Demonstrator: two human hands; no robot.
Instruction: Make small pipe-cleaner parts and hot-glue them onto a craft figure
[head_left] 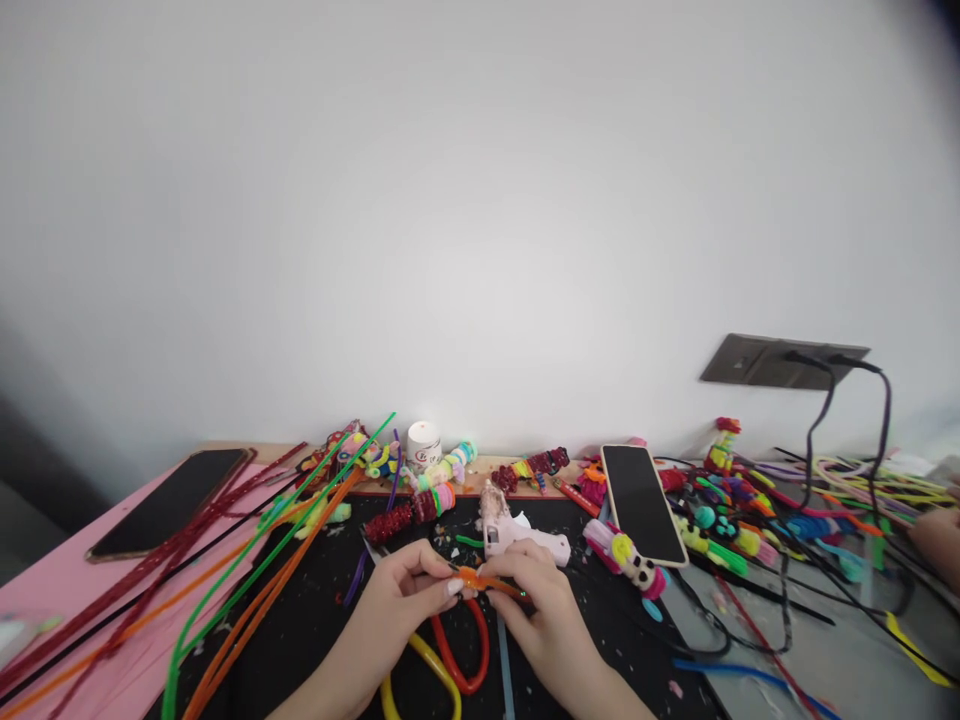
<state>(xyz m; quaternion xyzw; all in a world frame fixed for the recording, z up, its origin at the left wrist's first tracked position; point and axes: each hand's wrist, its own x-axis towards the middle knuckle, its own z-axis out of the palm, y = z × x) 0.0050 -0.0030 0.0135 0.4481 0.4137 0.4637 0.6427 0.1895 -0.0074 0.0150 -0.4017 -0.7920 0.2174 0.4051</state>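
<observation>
An orange pipe cleaner [474,577] is pinched between my left hand [405,597] and my right hand [541,602], low in the middle of the view. Both hands have thumb and fingers closed on it, close together. Its right end shows below my right fingers. Under my hands lie scissors with one red handle [480,672] and one yellow handle; the blades are mostly hidden. A translucent glue stick [505,668] lies beside them. Just beyond my right hand is a pale pink glue gun [517,533].
Long pipe cleaners [247,600] stretch across a pink sheet on the left, over a dark phone [172,503]. A second phone [643,503] lies right of centre among pipe-cleaner figures. Black cords run from a wall outlet [780,362]. Another person's hand [939,545] shows at far right.
</observation>
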